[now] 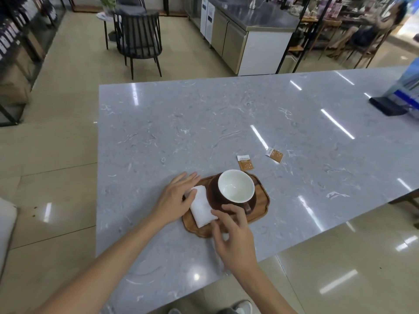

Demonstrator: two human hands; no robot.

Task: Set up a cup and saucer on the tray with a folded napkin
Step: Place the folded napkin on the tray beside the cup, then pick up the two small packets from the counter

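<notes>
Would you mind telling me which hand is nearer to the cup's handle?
Right. The right hand sits just in front of the cup's handle; the left hand is beyond the napkin, on the cup's far side.

Both hands (179, 198) on tray's (263, 207) napkin (200, 206)

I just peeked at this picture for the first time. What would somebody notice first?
Probably the big brown cup with its white inside, standing on a wooden tray near the front edge of the grey marble table. Next, the white folded napkin lying on the tray left of the cup, with the left hand and the right hand touching it. Two small orange packets lie on the table just behind the tray.
</notes>
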